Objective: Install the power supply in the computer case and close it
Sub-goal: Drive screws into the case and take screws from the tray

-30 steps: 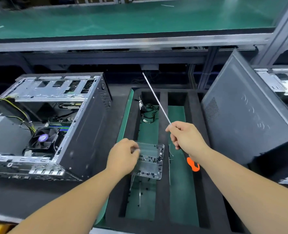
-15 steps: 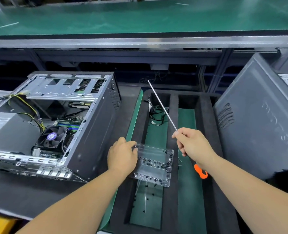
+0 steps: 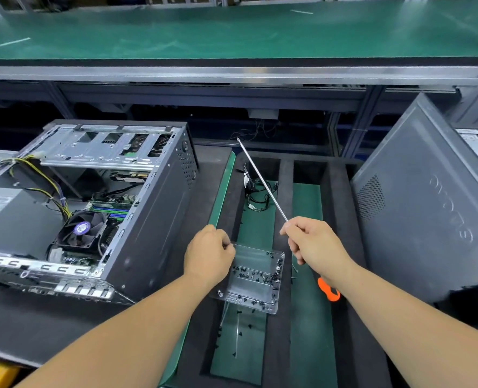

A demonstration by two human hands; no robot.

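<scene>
Little changed from a moment ago beyond a small shift of view; open computer case [image 3: 92,208] lying on its side at left, power supply [image 3: 11,217] already inside, yellow cables above it; left hand [image 3: 208,256] curled, pinching the near-left corner of a clear screw tray [image 3: 256,278] in the black foam bin [image 3: 285,191]; right hand [image 3: 316,245] gripping a long screwdriver [image 3: 263,182], shaft pointing up-left, orange handle below the wrist; grey side panel [image 3: 428,208] leaning at right.

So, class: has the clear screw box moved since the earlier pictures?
No. The clear screw box still sits with its right edge along the black foam divider, its corner held by the left hand; only the camera shifted.
</scene>
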